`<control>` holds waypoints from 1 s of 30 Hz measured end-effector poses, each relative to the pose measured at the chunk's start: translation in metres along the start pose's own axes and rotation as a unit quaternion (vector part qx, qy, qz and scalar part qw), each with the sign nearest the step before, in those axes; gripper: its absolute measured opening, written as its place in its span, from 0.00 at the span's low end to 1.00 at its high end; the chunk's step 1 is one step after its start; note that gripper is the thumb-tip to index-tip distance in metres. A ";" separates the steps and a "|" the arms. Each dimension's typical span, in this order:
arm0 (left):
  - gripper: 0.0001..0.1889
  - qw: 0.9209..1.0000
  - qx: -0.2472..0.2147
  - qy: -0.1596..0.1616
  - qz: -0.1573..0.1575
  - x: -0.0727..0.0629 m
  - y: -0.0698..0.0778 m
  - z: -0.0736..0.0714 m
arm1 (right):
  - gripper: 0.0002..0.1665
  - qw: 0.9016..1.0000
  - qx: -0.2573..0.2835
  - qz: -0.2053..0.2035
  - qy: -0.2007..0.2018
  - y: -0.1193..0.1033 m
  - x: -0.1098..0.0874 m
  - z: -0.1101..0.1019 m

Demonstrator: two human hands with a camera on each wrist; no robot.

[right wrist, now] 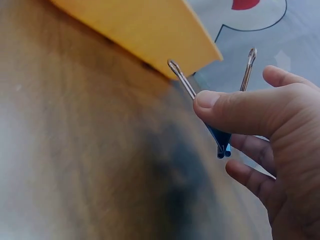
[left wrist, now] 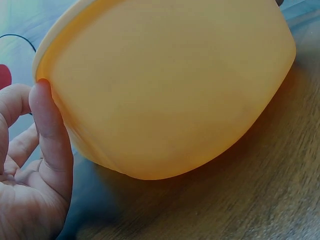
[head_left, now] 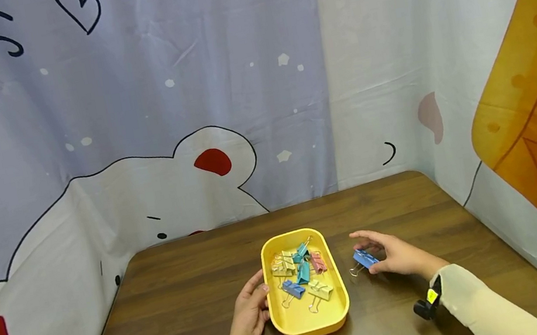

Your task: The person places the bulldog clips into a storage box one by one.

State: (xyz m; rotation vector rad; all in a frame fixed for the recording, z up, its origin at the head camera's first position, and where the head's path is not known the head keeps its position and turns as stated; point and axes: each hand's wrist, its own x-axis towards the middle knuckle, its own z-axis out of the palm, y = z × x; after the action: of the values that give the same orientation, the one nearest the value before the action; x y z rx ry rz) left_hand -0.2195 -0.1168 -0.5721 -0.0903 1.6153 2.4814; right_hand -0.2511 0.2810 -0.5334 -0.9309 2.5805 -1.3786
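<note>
A yellow plastic basket (head_left: pixel 321 324) stands on the table with several small binder clips inside. My left hand (head_left: pixel 248 313) holds its left side, thumb at the rim; the left wrist view shows the thumb (left wrist: pixel 52 130) against the basket's edge, partly hiding the other fingertips. To the right of the basket, my right hand (head_left: pixel 395 253) grips a blue binder clip (head_left: pixel 365 258). In the right wrist view the thumb (right wrist: pixel 240 110) covers part of this clip. Its two wire handles point up and apart; the fingertips behind it are partly hidden.
Inside the basket lie a blue clip (head_left: pixel 293 289), a pink clip (head_left: pixel 318 261), two teal clips (head_left: pixel 303 272) and yellow clips (head_left: pixel 320 290). The brown wooden table (head_left: pixel 179 301) meets a printed curtain (head_left: pixel 255 87) at the back.
</note>
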 end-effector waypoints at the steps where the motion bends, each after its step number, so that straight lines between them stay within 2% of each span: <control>1: 0.29 1.000 -0.001 0.000 0.000 0.000 0.000 0.000 | 0.50 1.000 -0.004 -0.004 0.003 -0.001 0.002 -0.001; 14: 0.28 1.000 -0.007 0.009 -0.009 -0.001 0.002 0.001 | 0.51 0.998 -0.043 -0.032 0.029 -0.027 0.025 -0.006; 21: 0.29 1.000 -0.004 0.003 -0.011 -0.002 0.002 0.001 | 0.51 0.998 -0.031 -0.053 0.027 -0.034 0.038 0.000; 30: 0.29 1.000 -0.004 0.005 -0.009 -0.001 0.001 0.001 | 0.50 0.998 -0.026 -0.061 0.021 -0.048 0.056 0.012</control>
State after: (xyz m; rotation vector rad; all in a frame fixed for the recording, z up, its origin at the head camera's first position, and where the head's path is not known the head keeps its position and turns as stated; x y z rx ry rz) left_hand -0.2189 -0.1164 -0.5706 -0.1194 1.6016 2.4782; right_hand -0.2703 0.2221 -0.4913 -1.0973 2.6424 -1.3796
